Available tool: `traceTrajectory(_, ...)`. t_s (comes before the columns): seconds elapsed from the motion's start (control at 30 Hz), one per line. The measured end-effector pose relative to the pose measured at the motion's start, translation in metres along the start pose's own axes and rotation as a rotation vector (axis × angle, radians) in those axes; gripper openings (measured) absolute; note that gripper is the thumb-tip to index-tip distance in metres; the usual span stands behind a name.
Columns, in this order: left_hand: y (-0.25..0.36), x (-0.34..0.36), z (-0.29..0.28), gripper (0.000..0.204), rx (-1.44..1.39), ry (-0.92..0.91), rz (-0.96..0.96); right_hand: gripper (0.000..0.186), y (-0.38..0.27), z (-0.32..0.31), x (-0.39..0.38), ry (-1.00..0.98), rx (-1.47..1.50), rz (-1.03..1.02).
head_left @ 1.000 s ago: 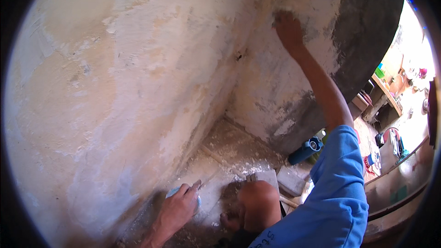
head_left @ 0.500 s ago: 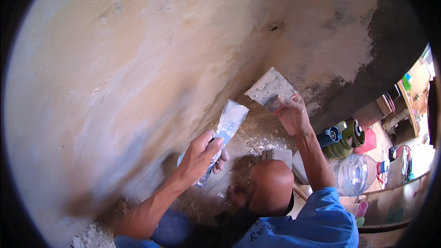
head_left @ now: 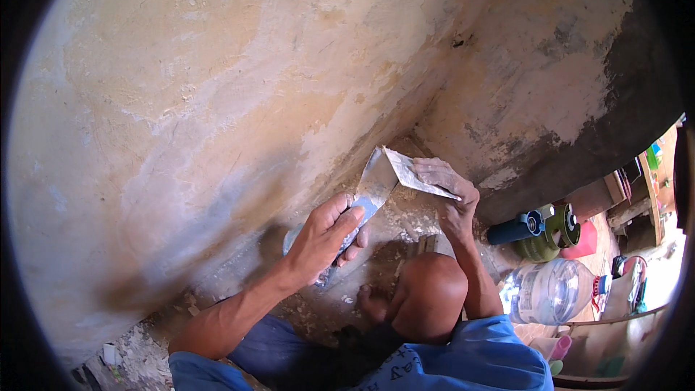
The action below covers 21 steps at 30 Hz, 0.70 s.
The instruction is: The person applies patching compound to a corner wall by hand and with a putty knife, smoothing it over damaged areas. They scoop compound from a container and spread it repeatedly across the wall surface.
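Note:
My left hand (head_left: 329, 235) is closed round the handle of a putty knife (head_left: 373, 188) with a pale, smeared blade. My right hand (head_left: 449, 187) grips a flat, plaster-caked plate (head_left: 402, 172) from above, fingers over its upper face. The plate's left edge meets the tip of the knife blade near the wall corner. Behind my left hand, a light blue object (head_left: 292, 237) is mostly hidden. Around both hands rise patchy cream plastered walls (head_left: 217, 101), the right one dark grey along its outer part.
My bare knee (head_left: 431, 286) is below the hands on the dusty floor. To the right lie a blue cylinder (head_left: 510, 229), a green gas cylinder (head_left: 538, 246), a large clear water jug (head_left: 550, 289) and a pink container (head_left: 583, 245). A wooden shelf (head_left: 651, 195) stands beyond.
My right hand has come down from high on the right wall and tipped the plate onto the knife. My left hand has risen from low beside the wall, the knife pointing up.

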<state>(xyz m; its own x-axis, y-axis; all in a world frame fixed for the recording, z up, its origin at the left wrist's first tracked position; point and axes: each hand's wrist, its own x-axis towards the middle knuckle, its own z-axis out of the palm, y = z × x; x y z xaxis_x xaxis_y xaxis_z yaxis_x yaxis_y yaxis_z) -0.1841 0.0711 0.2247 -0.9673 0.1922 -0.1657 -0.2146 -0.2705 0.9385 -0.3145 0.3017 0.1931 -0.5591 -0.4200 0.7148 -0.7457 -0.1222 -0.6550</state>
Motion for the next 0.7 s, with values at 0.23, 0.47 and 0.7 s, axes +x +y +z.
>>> traceTrajectory(0.23,0.003,-0.001,0.007,0.020,0.153,-0.058,0.050,0.026,0.037,0.003,-0.023,0.033,-0.432,0.260)
traceTrajectory(0.47,-0.001,0.004,0.001,0.021,0.250,0.094,0.089,0.004,0.005,-0.011,-0.023,0.465,0.244,0.745)
traceTrajectory(0.7,-0.021,0.020,-0.009,0.022,0.518,0.178,0.227,0.015,-0.022,-0.008,-0.032,0.508,0.668,0.846)
